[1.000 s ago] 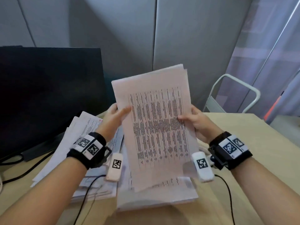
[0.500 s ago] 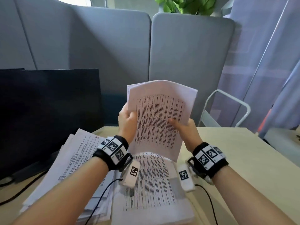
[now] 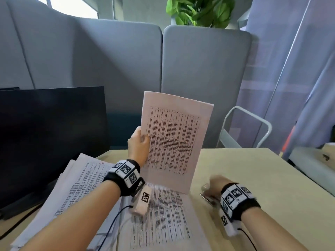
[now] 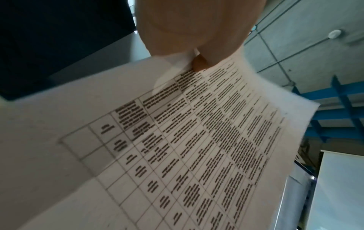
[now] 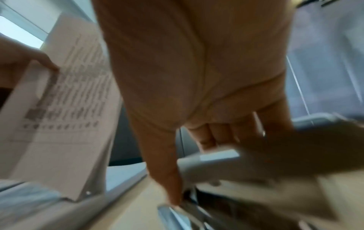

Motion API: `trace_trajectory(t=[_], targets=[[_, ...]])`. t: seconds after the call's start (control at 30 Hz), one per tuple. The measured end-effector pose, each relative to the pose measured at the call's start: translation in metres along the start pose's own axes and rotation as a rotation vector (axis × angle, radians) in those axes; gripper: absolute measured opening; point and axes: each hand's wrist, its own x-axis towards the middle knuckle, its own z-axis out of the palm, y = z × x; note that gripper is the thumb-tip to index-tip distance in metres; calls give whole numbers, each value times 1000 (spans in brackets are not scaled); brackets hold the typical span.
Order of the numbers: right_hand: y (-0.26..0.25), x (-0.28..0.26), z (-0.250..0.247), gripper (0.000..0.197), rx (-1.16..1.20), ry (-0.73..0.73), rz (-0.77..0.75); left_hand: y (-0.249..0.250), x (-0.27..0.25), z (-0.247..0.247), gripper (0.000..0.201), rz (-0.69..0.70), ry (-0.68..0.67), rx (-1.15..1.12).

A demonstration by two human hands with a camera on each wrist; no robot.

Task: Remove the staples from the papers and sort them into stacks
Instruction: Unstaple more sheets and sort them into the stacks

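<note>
My left hand point(image 3: 142, 141) pinches the left edge of a printed, table-filled set of papers point(image 3: 174, 142) and holds it upright above the desk; the left wrist view shows the thumb on the sheet point(image 4: 197, 147). My right hand point(image 3: 215, 185) is down on the table to the right of the papers, blurred by motion. Its thumb and fingers curl around a grey and metal staple remover point(image 5: 206, 161), which also shows as a glint by the hand point(image 3: 205, 193). The staple itself is not visible.
A stack of printed papers point(image 3: 163, 214) lies under my left wrist and a looser pile point(image 3: 81, 178) sits to its left. A dark monitor point(image 3: 50, 133) stands at far left. The wooden table point(image 3: 262, 178) extends right; a white metal frame point(image 3: 253, 127) stands behind it.
My right hand let go of the papers and dropped to the staple remover on the table. My left hand now holds the papers alone. The head view tilted upward.
</note>
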Motion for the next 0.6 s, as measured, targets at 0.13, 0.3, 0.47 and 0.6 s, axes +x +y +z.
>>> trace_trajectory(t=[0.13, 0.3, 0.47, 0.6], targets=[[27, 0, 8, 45, 316, 127, 60, 14, 14, 7, 21, -13, -31, 62], [43, -8, -65, 24, 1141, 655, -66, 35, 18, 19, 22, 6, -87, 60], [22, -51, -185, 12, 1753, 1120, -318, 67, 10, 41, 34, 58, -166, 35], [0, -59, -247, 11, 1761, 1284, -437, 86, 3, 62, 39, 118, -209, 34]])
